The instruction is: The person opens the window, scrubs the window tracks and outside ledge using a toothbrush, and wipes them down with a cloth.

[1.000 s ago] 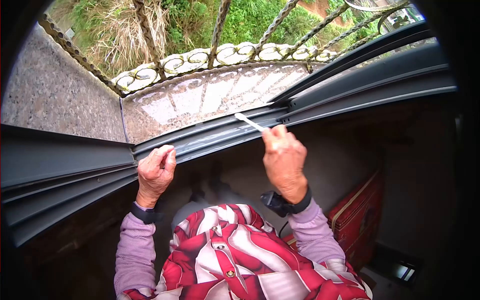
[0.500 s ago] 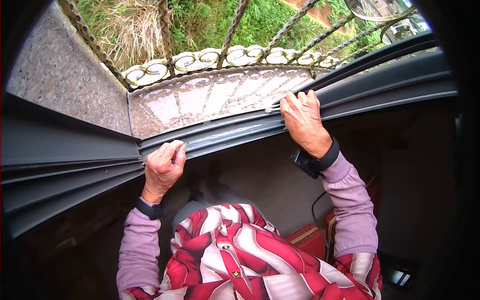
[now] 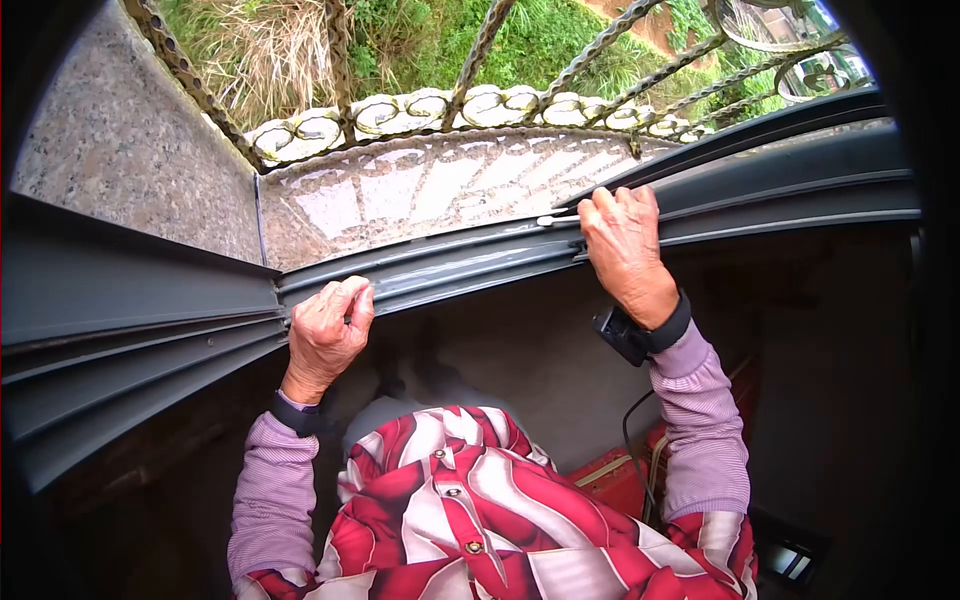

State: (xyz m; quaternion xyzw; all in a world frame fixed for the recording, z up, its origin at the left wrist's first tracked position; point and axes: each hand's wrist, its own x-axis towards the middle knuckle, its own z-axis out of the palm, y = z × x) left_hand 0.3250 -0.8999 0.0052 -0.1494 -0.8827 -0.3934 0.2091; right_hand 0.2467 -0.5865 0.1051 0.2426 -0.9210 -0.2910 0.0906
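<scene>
My right hand has its fingers curled over the end of a dark grey sliding window sash. A small white piece sticks out at the sash's end, left of my fingers. My left hand is closed, thumb against the curled fingers, at the left end of the grey metal window track. Whatever it may hold is hidden inside the fingers. Both wrists wear black bands, and a dark device hangs at the right wrist.
Beyond the track lies a speckled stone sill, then a twisted metal railing with grass outside. A stone side wall and grey frame stand at left. Below right is a red object beside a dark cable.
My right hand has shifted slightly to the right along the window. My left hand stays closed in nearly the same place. The view has tilted a little.
</scene>
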